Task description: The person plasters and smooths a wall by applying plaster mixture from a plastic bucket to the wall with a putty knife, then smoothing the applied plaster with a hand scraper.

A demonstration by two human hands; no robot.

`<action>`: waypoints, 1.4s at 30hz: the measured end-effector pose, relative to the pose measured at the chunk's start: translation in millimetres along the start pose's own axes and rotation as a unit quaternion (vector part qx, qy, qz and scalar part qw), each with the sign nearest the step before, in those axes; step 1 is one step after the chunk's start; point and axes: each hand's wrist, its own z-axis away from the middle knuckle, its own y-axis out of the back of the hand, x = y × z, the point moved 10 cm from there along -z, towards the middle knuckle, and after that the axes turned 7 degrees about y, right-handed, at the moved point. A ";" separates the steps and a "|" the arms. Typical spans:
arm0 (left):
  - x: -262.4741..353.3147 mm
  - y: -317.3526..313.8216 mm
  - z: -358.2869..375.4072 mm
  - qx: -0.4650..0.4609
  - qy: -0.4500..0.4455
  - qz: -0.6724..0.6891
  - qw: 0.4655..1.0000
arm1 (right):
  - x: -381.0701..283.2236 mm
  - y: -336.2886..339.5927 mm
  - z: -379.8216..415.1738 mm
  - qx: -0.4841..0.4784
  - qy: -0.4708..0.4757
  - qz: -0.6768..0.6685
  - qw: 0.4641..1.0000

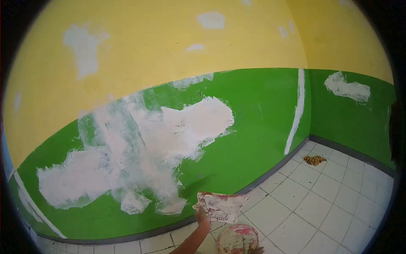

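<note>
My left hand (203, 216) grips the left edge of a flat board (220, 207) smeared with white and reddish paste, its fingers closed on it. Below the board, at the bottom edge, is a round container (237, 237) with pale paste and a pink patch inside. My right hand (256, 250) shows only in part at the container's lower right; its fingers are too cut off to read. Behind them, the green wall (249, 110) carries a broad patch of white filler (156, 139).
The upper wall (148, 55) is yellow with several white patches. A dark grey skirting (270, 171) runs along the wall's foot to a corner at the right. White tiles (292, 194) cover the floor, where a brownish crumpled thing (314, 160) lies near the corner.
</note>
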 end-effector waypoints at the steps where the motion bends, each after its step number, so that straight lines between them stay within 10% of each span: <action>1: 8.3 -7.0 14.6 -0.004 0.001 -0.003 1.000 | -0.7 -6.8 -3.5 -0.009 0.006 -0.003 1.000; 13: 19.1 -41.6 62.3 -0.035 -0.013 0.009 0.999 | 0.3 -61.5 -25.5 -0.109 0.247 -0.058 0.961; 16: 22.4 -68.5 77.2 -0.112 -0.023 0.044 0.992 | 11.3 -79.8 -32.1 -0.147 0.226 -0.274 0.923; 20: 22.6 -88.4 92.2 -0.119 -0.001 0.024 0.993 | 19.5 -64.9 -39.3 -0.135 -0.053 -0.700 0.699; 21: 26.7 -96.8 97.2 -0.128 -0.008 0.028 0.991 | 2.5 -43.1 -35.2 -0.134 -0.158 -0.792 0.574; 23: 28.4 -108.9 106.6 -0.126 -0.010 0.029 0.991 | -8.4 -17.7 -59.8 -0.116 -0.119 -0.825 0.540; 42: -40.3 -253.5 116.5 -0.179 0.053 0.070 0.980 | -9.8 275.4 -185.8 0.020 0.033 -0.874 0.485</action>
